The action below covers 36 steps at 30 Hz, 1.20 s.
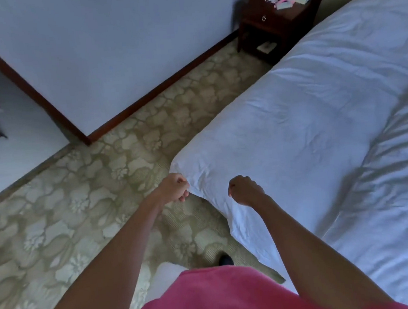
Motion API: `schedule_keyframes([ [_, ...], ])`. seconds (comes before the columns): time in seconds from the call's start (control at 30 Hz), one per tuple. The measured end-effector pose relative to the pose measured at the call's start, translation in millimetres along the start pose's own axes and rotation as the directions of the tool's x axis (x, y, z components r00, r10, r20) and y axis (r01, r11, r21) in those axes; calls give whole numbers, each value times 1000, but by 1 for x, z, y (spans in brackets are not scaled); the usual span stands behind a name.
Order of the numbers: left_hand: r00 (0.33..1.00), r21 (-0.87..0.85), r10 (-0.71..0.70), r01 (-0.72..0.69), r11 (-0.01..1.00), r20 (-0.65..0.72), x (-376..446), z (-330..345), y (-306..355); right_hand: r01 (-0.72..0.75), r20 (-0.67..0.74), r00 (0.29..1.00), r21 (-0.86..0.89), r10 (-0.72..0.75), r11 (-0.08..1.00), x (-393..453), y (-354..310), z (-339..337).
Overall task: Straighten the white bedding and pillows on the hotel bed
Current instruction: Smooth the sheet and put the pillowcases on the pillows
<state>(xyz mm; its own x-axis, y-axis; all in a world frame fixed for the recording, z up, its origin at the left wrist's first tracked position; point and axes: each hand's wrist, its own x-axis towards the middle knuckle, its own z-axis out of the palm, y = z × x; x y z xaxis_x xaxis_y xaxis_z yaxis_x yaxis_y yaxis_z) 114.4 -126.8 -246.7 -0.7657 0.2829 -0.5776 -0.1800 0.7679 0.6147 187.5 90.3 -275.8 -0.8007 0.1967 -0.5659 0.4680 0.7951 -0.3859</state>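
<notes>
The white duvet [301,121] covers the bed and runs from the near corner up toward the headboard at the top right. It is wrinkled, with deeper folds along the right side [401,161]. My left hand [175,187] grips the duvet's near corner edge with curled fingers. My right hand [245,190] is fisted on the duvet's near edge a short way to the right, gripping the fabric. No pillows are in view.
A dark wooden nightstand [273,22] with small items on top stands beside the bed's head at the wall. Patterned beige carpet [79,202] lies left of the bed. A wall corner with dark wooden trim [85,137] juts out at the left.
</notes>
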Motion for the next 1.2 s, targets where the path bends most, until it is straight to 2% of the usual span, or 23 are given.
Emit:
schedule_keyframes([
  [0.1, 999, 47, 45, -45, 998, 15, 34, -29, 3, 15, 10, 1000, -48, -15, 999, 33, -24, -18],
  [0.23, 985, 153, 107, -128, 980, 137, 95, -77, 4, -40, 4, 999, -90, 40, 995, 84, -55, -37],
  [0.37, 968, 219, 212, -237, 947, 134, 167, -138, 21, -105, -46, 994, -75, 102, 992, 144, -100, -61],
  [0.57, 917, 317, 236, -339, 886, 321, 256, -227, 47, -257, -108, 955, 161, 276, 953, 220, -172, -104],
  [0.7, 884, 363, 276, -415, 834, 377, 308, -281, 84, -255, -194, 929, 279, 314, 926, 250, -211, -139],
  [0.9, 796, 336, 360, -551, 764, 487, 369, -299, 150, -365, -181, 883, 318, 434, 875, 283, -229, -179],
  [1.03, 735, 331, 378, -620, 712, 564, 415, -307, 185, -404, -186, 853, 354, 487, 844, 334, -230, -200],
  [1.2, 737, 336, 346, -604, 723, 581, 507, -342, 221, -381, -123, 887, 347, 444, 857, 446, -245, -238],
])
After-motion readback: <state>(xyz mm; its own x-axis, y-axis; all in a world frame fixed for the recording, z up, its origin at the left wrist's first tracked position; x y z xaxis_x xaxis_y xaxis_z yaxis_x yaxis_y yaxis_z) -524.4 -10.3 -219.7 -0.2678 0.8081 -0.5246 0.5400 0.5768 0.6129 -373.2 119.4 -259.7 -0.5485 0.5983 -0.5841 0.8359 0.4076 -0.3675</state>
